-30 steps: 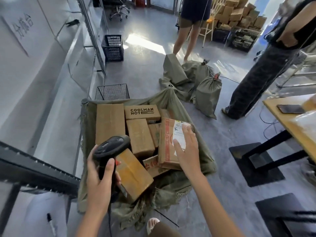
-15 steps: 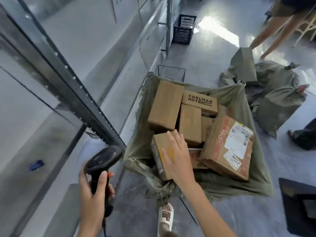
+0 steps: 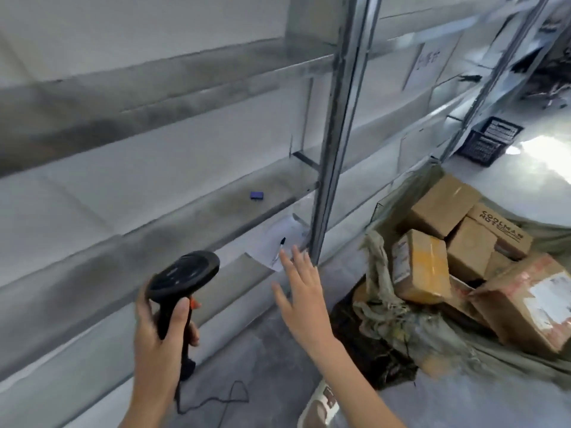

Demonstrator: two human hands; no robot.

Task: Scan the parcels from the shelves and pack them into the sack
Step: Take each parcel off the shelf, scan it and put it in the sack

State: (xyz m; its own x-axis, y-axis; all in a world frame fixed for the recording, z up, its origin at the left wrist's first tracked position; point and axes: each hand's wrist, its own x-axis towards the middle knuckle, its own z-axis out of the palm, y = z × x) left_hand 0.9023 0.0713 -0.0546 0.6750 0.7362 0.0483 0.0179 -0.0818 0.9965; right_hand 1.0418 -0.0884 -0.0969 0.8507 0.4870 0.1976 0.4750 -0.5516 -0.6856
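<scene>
The empty right hand [image 3: 301, 284], fingers spread, reaches toward the shelves [image 3: 173, 211] and is nearer to them than the left hand [image 3: 157, 338] gripping the scanner [image 3: 180, 278], while the packed parcels [image 3: 429, 267] lie in the sack [image 3: 401, 329] to the right of this hand.

Left hand [image 3: 160, 338]: low in the head view, forearm rising from the bottom edge; fingers and thumb curled round a black handle, knuckles toward the camera. Right hand [image 3: 301, 291]: raised ahead of the left, palm facing away, 4 fingers [image 3: 298, 257] straight and slightly spread, thumb out to the side, holding nothing. Both forearms bare.
</scene>
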